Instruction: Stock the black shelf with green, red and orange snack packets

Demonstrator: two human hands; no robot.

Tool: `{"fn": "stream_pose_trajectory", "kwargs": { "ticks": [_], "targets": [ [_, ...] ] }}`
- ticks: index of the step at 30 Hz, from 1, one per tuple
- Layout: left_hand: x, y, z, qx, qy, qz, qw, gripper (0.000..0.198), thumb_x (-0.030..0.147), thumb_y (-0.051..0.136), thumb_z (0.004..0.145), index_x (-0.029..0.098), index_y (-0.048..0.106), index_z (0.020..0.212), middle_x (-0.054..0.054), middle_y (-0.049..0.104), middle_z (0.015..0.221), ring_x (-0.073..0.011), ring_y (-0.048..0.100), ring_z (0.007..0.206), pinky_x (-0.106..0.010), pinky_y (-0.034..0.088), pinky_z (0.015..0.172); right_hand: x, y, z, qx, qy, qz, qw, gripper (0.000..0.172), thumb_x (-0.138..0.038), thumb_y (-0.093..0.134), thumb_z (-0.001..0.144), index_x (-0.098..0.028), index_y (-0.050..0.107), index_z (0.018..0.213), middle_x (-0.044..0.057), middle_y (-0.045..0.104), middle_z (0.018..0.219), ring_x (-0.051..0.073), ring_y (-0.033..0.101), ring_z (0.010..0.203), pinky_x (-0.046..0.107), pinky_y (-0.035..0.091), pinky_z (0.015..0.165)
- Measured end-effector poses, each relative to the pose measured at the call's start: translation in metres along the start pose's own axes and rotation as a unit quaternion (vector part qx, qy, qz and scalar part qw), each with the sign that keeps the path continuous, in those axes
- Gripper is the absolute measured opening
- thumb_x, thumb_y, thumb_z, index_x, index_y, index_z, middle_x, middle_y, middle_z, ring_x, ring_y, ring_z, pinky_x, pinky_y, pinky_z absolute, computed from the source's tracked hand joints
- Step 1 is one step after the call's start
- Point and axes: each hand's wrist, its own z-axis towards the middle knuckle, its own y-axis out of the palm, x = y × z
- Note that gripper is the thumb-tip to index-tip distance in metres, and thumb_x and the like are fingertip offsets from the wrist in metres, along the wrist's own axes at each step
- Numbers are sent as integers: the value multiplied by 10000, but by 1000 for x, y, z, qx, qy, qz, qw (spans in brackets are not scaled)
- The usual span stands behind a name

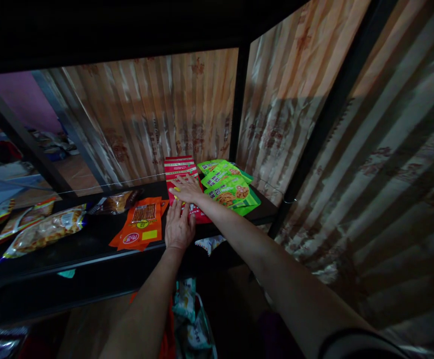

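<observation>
A red snack bag point(179, 172) lies on the dark shelf, partly covered by both my hands. My right hand point(187, 190) rests flat on its middle with the fingers spread. Just below it, my left hand point(179, 228) presses on the bag's lower left part, palm down and fingers stretched out. To the right, several green snack packets point(231, 192) overlap in a fanned stack. On the left, orange snack packets point(142, 224) lie close to my left hand. The lower part of the red bag is mostly hidden by my hands.
Farther left on the shelf point(100, 252) are a brown packet point(115, 203), a clear snack bag point(48, 229) and other colourful bags point(26, 219). Black posts point(239, 99) and a patterned curtain point(157, 114) stand behind and right. Below, a basket point(211, 334) holds teal packets point(185, 299).
</observation>
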Motion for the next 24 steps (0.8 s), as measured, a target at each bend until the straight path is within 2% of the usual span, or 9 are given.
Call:
{"fn": "stream_pose_trajectory", "kwargs": {
  "ticks": [6,9,14,20,24],
  "targets": [
    [1,0,-1,13,23,53,998,427,277,433,889,159,539,1285,-142,474,1397,-269,391,1325,-465,310,1098,2,-17,10,-34,-7,-42,999,758,-768,288,786,-363,327,1426,9,174,1565,378,-3,1427,582,-27,1107],
    [0,1,-1,10,23,68,997,422,285,430,894,150,553,1275,-150,481,1389,-275,397,1320,-463,319,1094,5,-16,13,-46,9,-36,998,821,-798,288,755,-356,276,1447,17,128,1575,400,-10,1421,596,-27,1101],
    [0,1,-1,8,29,65,997,420,292,423,902,150,558,1273,-156,464,1404,-282,385,1329,-473,320,1092,8,-9,12,-56,14,-7,998,813,-804,254,755,-397,196,1457,-9,56,1583,391,-23,1424,612,38,1096],
    [2,0,-2,12,30,65,997,418,285,453,888,133,568,1260,-168,472,1394,-291,383,1330,-470,327,1090,2,-18,26,-60,13,-27,998,825,-810,281,744,-387,233,1451,-5,40,1585,395,-71,1419,606,-21,1096],
    [2,1,-1,8,26,60,998,427,304,449,893,132,564,1266,-170,462,1403,-300,373,1336,-472,325,1091,1,-13,37,-60,23,-24,998,852,-838,276,719,-418,179,1453,-1,33,1585,415,-78,1412,646,-34,1070]
  ]
}}
